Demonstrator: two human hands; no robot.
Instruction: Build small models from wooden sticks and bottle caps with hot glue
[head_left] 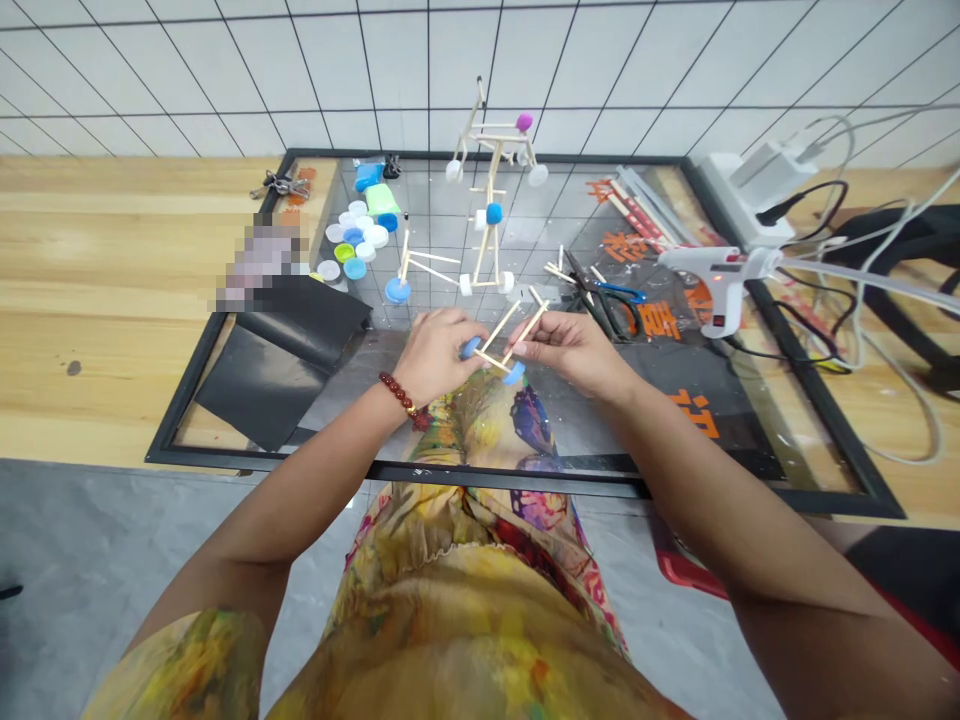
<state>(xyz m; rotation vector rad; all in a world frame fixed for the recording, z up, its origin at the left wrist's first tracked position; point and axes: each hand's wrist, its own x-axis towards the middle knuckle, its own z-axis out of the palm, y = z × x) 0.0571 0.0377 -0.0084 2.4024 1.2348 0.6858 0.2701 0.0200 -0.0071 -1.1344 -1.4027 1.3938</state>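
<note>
Glass board (435, 215): loose bottle caps (364, 250) grouped far left | Stick frame (491, 359) with blue caps: between both hands, mid-board | Left hand (435, 350): back upward, pinching one blue cap | Right hand (570, 350): fingertips gripping a stick

Frame (493, 360) of pale wooden sticks, held between the left hand (441, 352) and right hand (571, 352); two sticks slant away from a crosspiece; blue discs (514, 374) at the crosspiece's ends
</note>
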